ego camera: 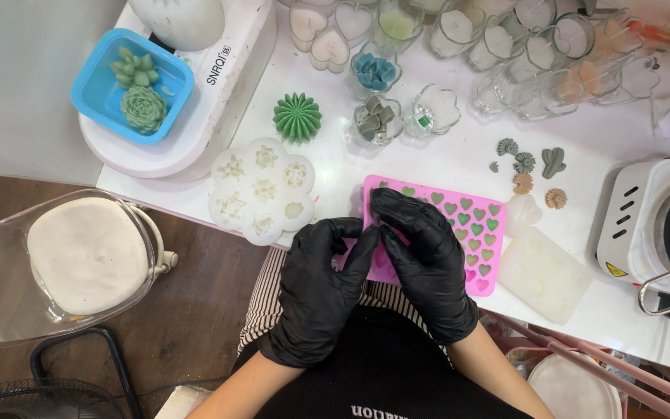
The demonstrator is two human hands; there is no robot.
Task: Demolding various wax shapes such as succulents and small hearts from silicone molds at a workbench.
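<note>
Pink heart mould (467,225), long axis running right and slightly down from fingertips, near-left edge pinched by both gloved hands: left hand (321,291) fingers curled shut on edge, right hand (428,264) closer, fingers together pressing on top w/ thumb beneath; white flower mould (261,190) just left of fingertips.

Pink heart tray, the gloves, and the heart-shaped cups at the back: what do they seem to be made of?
The pink heart tray looks like silicone: matte, soft-edged, its corner bending under the fingers. The black gloves on the left hand and right hand look like thin nitrile or latex, creased with a dull sheen. The heart-shaped cups look like clear glass, though hard plastic is possible.
</note>
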